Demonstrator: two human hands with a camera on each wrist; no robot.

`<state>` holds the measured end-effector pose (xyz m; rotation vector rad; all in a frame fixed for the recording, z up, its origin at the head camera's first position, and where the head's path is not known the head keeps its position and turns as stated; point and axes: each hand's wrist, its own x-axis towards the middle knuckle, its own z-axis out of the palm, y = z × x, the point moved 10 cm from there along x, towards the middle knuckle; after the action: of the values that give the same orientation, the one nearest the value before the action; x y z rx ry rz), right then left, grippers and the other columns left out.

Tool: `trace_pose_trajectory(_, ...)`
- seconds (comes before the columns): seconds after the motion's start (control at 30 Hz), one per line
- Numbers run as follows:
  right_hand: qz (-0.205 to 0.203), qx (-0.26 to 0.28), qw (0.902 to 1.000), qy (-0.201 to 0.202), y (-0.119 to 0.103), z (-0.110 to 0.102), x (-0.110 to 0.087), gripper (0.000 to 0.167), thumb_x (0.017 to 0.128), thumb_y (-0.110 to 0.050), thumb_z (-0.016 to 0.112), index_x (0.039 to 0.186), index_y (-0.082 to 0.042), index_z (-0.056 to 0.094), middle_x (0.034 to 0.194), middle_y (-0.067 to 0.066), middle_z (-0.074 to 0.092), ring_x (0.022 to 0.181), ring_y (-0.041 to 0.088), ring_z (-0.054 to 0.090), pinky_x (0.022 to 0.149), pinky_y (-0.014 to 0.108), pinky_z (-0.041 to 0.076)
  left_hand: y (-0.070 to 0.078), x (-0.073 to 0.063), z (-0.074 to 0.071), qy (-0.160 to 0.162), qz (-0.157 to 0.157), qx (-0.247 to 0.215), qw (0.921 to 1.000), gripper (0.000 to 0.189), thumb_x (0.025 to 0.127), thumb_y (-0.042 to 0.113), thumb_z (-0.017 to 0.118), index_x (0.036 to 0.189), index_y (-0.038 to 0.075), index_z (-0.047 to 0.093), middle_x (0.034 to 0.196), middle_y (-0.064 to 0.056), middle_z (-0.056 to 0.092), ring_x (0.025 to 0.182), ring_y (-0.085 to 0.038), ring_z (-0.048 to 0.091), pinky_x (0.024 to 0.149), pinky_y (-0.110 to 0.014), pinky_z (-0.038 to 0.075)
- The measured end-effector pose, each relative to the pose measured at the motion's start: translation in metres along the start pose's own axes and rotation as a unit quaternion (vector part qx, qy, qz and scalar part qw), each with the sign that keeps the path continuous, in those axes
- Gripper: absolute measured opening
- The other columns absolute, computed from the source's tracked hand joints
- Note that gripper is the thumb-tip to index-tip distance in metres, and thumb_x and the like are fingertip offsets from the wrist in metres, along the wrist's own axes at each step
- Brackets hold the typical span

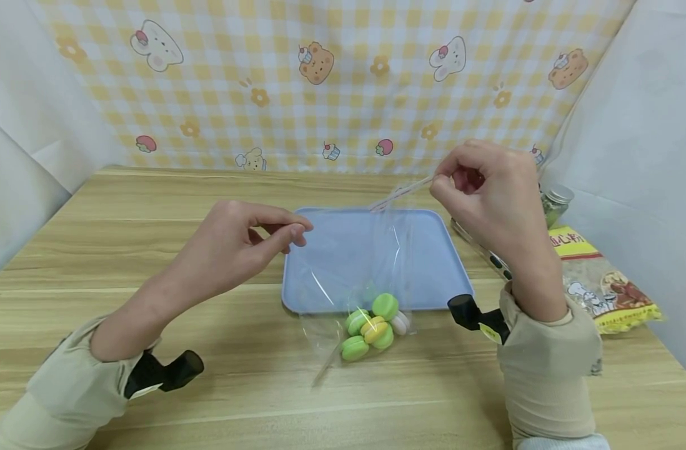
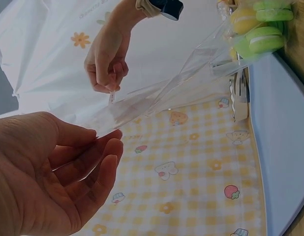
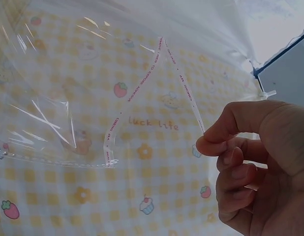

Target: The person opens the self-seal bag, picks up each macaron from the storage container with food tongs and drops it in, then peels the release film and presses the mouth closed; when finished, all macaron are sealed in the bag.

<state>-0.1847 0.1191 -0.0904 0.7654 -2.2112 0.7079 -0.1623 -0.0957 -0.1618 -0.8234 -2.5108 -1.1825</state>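
Observation:
A clear plastic bag (image 1: 392, 250) hangs between the two hands, with several green, yellow and white macarons (image 1: 372, 330) in its bottom. My left hand (image 1: 244, 244) pinches the bag's upper left corner between thumb and forefinger; in the left wrist view the other fingers (image 2: 95, 182) curl loosely. Higher up at the right, my right hand (image 1: 497, 194) pinches the end of a thin white peel-off strip (image 3: 186, 88) with red print. That strip is partly lifted from the bag's edge, folding back in a sharp peak in the right wrist view.
Behind the bag lies a blue tray (image 1: 441, 281) on the wooden table (image 1: 208, 400). To the right are metal tongs (image 2: 239, 101), a lidded glass jar (image 1: 558, 199) and a yellow-topped food packet (image 1: 607, 275). A checked cloth (image 1: 208, 81) hangs behind the table.

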Motion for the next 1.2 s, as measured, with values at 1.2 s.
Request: trace_pose_trajectory(1.2, 0.049, -0.019, 0.9986, 0.005, 0.018, -0.009, -0.001, 0.019, 0.077, 0.001, 0.051, 0.065, -0.004, 0.065, 0.058, 0.006, 0.05, 0.054, 0.013, 0.038, 0.052, 0.022, 0.029, -0.008, 0.002, 0.0, -0.003, -0.016, 0.015, 0.9998, 0.015, 0.091, 0.008, 0.061, 0.099, 0.006, 0.073, 0.082, 0.0, 0.07, 0.067, -0.007, 0.063, 0.058, -0.024, 0.052)
